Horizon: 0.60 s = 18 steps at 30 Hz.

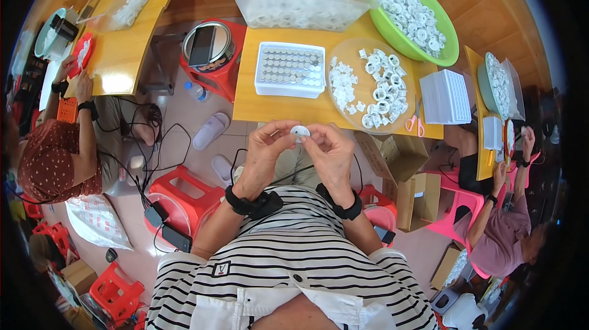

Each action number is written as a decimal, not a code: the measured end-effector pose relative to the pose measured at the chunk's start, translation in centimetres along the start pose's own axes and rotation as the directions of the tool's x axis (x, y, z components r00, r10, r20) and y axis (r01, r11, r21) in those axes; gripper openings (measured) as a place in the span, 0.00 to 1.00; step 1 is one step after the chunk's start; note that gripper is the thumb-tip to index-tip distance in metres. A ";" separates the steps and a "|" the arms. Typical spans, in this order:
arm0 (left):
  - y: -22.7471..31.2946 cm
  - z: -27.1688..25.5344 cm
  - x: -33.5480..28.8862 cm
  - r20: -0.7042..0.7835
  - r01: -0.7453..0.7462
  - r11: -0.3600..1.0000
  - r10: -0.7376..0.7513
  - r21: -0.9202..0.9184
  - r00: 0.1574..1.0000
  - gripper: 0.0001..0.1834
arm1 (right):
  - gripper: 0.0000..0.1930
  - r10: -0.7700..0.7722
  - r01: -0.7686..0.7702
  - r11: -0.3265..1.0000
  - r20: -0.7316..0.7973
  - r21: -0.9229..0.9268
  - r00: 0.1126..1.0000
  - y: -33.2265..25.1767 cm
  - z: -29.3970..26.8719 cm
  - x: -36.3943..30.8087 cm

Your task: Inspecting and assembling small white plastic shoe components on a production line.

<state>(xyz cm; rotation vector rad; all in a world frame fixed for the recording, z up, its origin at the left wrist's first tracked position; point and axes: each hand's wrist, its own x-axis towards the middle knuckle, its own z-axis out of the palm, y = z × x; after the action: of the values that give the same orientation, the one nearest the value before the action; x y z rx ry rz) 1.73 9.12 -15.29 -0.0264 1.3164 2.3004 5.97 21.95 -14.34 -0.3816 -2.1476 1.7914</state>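
A small round white plastic part (300, 129) is held up between my two hands, just short of the table's near edge. My left hand (267, 151) pinches it from one side with thumb and forefinger. From the other side, the fingertips of my right hand (333, 152) close on the same part. Beyond them, a white tray (290, 91) holds rows of small round pieces. To its right, a round clear plate (362, 118) carries loose white parts in two groups, small ones on the left and larger ring-shaped ones on the right.
Behind stand a clear bin (300, 14) and a green basin (451, 48), both full of white parts. Pink-handled scissors (415, 122) lie by stacked white trays (446, 97). Cardboard boxes (417, 198) and red stools (184, 192) flank me. Two people work at side tables.
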 end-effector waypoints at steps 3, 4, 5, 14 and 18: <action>-0.1 0.0 -0.1 -0.010 -0.017 1.000 0.017 0.009 1.000 0.11 | 0.09 -0.022 0.022 0.999 -0.004 -0.033 1.000 -0.3 0.2 -0.1; -0.2 0.0 0.0 -0.010 -0.017 1.000 0.017 0.008 1.000 0.11 | 0.09 -0.042 0.042 0.998 -0.002 -0.050 0.999 -0.3 0.2 -0.2; -0.2 -0.1 0.0 -0.018 -0.024 1.000 0.024 0.012 1.000 0.10 | 0.09 -0.061 0.061 0.996 0.000 -0.067 0.998 -0.3 0.3 -0.2; -0.9 -0.3 0.3 -0.029 -0.113 0.993 0.115 0.042 0.993 0.10 | 0.09 0.019 -0.020 0.997 0.009 0.071 1.000 0.7 0.6 -0.4; -0.7 -0.1 0.0 -0.034 -0.073 0.996 0.075 0.050 0.997 0.11 | 0.08 -0.001 0.005 0.999 -0.080 0.050 0.997 0.0 0.8 -0.4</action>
<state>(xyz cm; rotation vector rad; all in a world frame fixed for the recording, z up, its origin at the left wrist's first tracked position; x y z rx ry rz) 1.97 9.34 -15.90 -0.0024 1.4131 2.3386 5.98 21.11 -14.52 -0.4301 -2.0442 1.7943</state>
